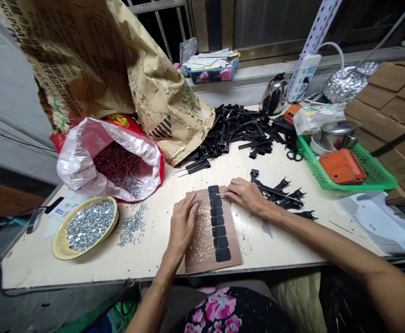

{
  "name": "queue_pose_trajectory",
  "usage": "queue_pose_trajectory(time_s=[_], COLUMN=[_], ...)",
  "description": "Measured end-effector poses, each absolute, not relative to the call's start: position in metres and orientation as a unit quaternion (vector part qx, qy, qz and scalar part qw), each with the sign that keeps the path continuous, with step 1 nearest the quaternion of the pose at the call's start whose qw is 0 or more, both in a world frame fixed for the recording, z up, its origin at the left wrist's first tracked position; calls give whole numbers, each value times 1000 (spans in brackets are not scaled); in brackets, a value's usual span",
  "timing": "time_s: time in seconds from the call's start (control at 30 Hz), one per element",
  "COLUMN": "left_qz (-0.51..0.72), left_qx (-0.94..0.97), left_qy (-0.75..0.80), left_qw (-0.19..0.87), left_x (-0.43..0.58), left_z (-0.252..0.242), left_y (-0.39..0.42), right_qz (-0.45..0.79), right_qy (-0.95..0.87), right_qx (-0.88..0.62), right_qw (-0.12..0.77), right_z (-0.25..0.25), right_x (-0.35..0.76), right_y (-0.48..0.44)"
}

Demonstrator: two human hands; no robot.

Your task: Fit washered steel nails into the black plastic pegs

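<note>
A brown board [202, 240] lies on the pale table in front of me, with a column of several black pads [217, 221] down its right side and small silver specks on its left. My left hand [183, 224] rests flat on the board's left part, fingers stretched out. My right hand [246, 194] sits at the board's upper right corner, fingers pinched on a thin metal pin whose tip points at the second pad. Several loose black plastic pieces [282, 192] lie just right of that hand.
A yellow dish of small silver parts [86, 226] and a spill of them [132, 226] lie left. A pink bag of nails [114, 164], a brown paper sack [119, 60], a heap of black pieces [239, 129], a kettle [274, 95] and a green basket [362, 173] ring the table.
</note>
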State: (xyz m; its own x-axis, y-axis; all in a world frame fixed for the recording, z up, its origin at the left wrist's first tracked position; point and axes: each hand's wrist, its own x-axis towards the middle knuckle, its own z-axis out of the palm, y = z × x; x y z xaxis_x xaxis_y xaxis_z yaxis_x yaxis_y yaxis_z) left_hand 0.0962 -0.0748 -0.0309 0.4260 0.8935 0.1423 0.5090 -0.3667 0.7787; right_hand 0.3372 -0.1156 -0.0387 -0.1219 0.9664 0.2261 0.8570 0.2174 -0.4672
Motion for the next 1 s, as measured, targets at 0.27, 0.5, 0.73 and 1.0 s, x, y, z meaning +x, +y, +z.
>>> queue_pose_trajectory(time_s=[0.27, 0.5, 0.73, 1.0], left_qz=[199, 197, 204, 201], left_qx=[866, 874, 871, 871], left_qy=[414, 412, 416, 417], left_qw=[197, 169, 165, 165], left_x=[87, 87, 88, 90], left_z=[-86, -91, -93, -88], left_y=[-84, -83, -84, -87], right_qz=[2, -27, 6, 6], right_qy=[-925, -868, -887, -925], right_qx=[-336, -451, -427, -353], right_qw=[175, 206, 177, 139], right_z=[-60, -55, -57, -58], right_x=[319, 327, 326, 319], right_y=[-157, -131, -130, -142])
